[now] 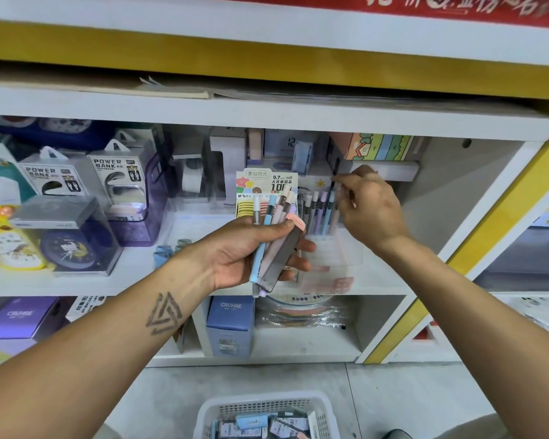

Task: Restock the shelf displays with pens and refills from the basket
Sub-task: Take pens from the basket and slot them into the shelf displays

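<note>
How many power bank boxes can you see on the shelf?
2. One power bank box stands at the left of the middle shelf; the other stands just right of it. More may be hidden behind.

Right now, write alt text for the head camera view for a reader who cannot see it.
A person's left hand holds a bundle of pastel pens before a white shelf, while the right hand pinches a dark pen above a clear display holder of pens. A white basket of stock sits on the floor below.
</note>
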`<state>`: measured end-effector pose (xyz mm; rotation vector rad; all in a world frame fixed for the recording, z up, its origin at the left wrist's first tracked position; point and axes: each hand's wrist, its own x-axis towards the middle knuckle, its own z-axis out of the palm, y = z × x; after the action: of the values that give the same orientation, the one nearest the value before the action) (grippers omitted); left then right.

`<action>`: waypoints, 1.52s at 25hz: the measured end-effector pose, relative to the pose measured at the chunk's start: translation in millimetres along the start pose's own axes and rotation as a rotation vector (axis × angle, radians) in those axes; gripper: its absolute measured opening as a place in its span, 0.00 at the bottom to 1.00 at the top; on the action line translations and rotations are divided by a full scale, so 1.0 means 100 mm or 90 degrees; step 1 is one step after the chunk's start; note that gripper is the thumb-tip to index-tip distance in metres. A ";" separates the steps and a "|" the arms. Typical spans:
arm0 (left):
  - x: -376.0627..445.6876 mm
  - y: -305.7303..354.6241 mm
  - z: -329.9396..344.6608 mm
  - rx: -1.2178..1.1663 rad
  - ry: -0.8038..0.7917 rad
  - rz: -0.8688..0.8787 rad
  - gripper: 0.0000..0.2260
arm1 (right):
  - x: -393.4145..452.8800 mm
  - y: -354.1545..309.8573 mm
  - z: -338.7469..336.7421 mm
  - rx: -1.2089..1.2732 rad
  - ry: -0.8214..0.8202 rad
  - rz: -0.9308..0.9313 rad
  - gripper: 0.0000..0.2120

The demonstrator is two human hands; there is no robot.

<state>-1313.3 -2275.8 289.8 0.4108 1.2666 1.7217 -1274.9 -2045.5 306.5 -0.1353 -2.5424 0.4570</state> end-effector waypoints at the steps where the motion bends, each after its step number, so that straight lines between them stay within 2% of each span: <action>1: 0.00 0.00 0.01 0.001 -0.004 0.003 0.12 | -0.01 -0.08 -0.03 0.110 -0.034 0.046 0.12; 4: 0.00 -0.02 0.06 0.013 -0.011 0.009 0.12 | -0.08 -0.30 -0.08 0.436 -0.155 0.180 0.06; 7: 0.01 -0.03 0.09 0.019 -0.026 0.007 0.14 | -0.12 -0.35 -0.13 0.553 -0.228 0.245 0.08; 10: 0.00 -0.04 0.11 0.022 -0.031 0.002 0.15 | -0.14 -0.33 -0.13 0.609 -0.310 0.307 0.02; 12: -0.01 -0.04 0.12 0.020 -0.035 0.000 0.16 | -0.12 -0.30 -0.12 0.665 -0.274 0.359 0.02; 16: -0.04 -0.02 0.07 0.015 -0.018 -0.023 0.16 | -0.02 -0.15 -0.21 0.723 -0.037 0.416 0.04; 19: -0.04 -0.01 0.01 0.001 0.026 -0.035 0.16 | 0.01 -0.05 -0.25 0.634 0.113 0.359 0.05; 21: -0.02 -0.01 -0.02 -0.007 0.070 -0.022 0.16 | 0.01 0.01 -0.25 0.499 0.157 0.287 0.07; 23: -0.01 0.00 -0.03 -0.022 0.096 -0.004 0.15 | -0.01 0.04 -0.23 0.341 0.130 0.196 0.07; 26: 0.00 -0.01 0.00 -0.021 0.096 0.005 0.13 | -0.08 0.04 -0.14 0.200 0.056 0.090 0.05; 34: 0.02 -0.02 0.07 -0.004 0.102 -0.002 0.11 | -0.16 0.02 0.02 0.128 -0.054 0.006 0.04; 36: 0.02 -0.03 0.08 -0.004 0.100 -0.007 0.12 | -0.16 0.00 0.04 0.114 -0.046 -0.016 0.05; 38: 0.01 -0.02 0.10 -0.003 0.091 -0.010 0.13 | -0.14 0.01 0.07 0.026 -0.046 -0.049 0.08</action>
<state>-1305.5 -2268.8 291.5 0.2778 1.3626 1.7658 -1267.0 -2049.6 294.1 -0.0052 -2.5960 0.4908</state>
